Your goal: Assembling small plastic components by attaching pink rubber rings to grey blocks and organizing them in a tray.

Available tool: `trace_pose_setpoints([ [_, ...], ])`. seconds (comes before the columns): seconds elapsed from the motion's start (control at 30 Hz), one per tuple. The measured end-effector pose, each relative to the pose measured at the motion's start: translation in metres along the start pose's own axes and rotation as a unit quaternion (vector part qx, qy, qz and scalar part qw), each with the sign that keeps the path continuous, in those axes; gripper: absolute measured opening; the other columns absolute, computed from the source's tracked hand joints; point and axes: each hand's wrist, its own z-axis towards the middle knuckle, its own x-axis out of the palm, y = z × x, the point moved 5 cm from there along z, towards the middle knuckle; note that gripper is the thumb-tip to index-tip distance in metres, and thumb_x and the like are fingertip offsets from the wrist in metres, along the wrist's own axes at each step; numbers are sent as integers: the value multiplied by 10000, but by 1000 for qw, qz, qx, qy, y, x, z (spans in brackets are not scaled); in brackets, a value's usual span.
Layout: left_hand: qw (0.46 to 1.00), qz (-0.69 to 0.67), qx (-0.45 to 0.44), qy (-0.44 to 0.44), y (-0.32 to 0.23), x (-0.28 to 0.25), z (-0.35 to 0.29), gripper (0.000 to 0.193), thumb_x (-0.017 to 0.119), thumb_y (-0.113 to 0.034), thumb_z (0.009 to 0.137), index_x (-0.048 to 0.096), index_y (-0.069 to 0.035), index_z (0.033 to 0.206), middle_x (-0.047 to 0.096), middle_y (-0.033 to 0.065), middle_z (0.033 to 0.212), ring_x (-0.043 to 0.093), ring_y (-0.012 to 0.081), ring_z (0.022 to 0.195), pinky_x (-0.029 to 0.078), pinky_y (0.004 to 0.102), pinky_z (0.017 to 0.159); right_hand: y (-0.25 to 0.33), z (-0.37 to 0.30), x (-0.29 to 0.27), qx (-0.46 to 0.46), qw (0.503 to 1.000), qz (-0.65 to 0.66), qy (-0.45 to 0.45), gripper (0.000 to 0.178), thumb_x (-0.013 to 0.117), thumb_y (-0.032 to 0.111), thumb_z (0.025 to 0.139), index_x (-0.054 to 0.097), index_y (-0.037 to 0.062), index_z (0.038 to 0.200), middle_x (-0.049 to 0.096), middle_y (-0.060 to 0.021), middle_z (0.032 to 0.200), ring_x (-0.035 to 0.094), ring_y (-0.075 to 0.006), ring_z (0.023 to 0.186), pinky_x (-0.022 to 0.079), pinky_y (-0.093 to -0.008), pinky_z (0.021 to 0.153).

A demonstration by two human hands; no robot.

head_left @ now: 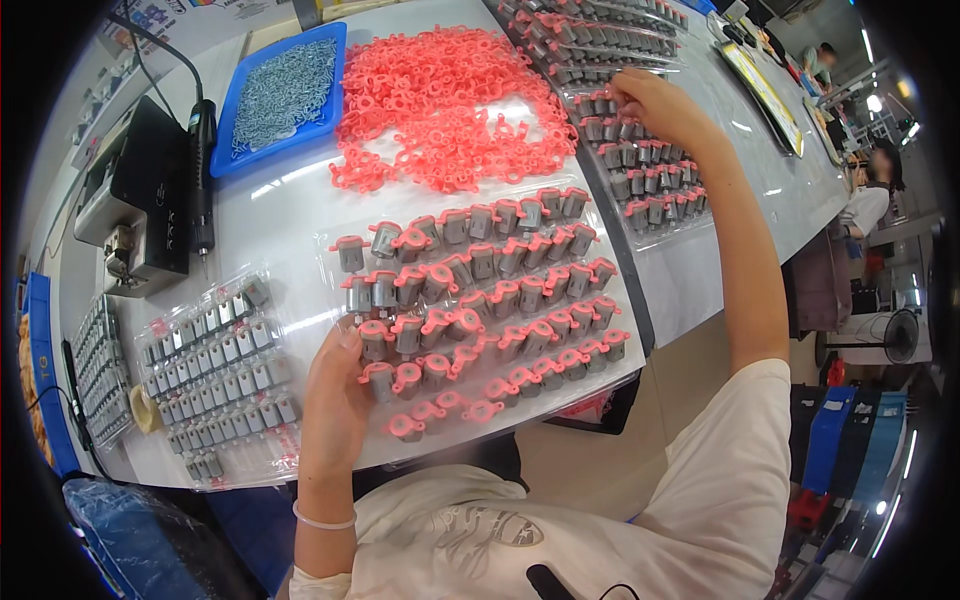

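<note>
Before me lies a clear plastic tray with rows of small grey motors, most wearing pink ring-shaped caps. My left hand is at that tray's left side, thumb raised beside the nearest motors; its other fingers are hidden. My right hand reaches to a second tray of capped motors at the far right. Its fingers are drawn together at the back row, and whatever they pinch is too small to make out. A heap of loose pink caps is spread behind the near tray.
A blue tray of small metal parts stands at the back left. Beside it are an electric screwdriver and a black box-shaped device. More motors without pink caps fill a tray at left. More capped motors lie at the back right.
</note>
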Motion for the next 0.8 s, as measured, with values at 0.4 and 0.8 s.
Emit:
trace_pose_setpoints([
  [0.4,1000,-4,-4,1,-1,0,0,363,436,-247,927,486,-1,1188,559,66,1127,515,145,1044,390,294,909,-68,-42,-36,71,636,709,-295,93,498,22,877,522,-14,959,581,-158,1004,579,-240,884,488,-319,774],
  [0.8,1000,5,-1,10,-1,2,0,379,447,-230,922,468,15,1211,550,76,1141,505,151,1063,385,293,920,-53,-110,-35,211,590,726,-282,278,527,63,879,481,-29,1138,515,-62,921,453,-109,711,384,-232,605],
])
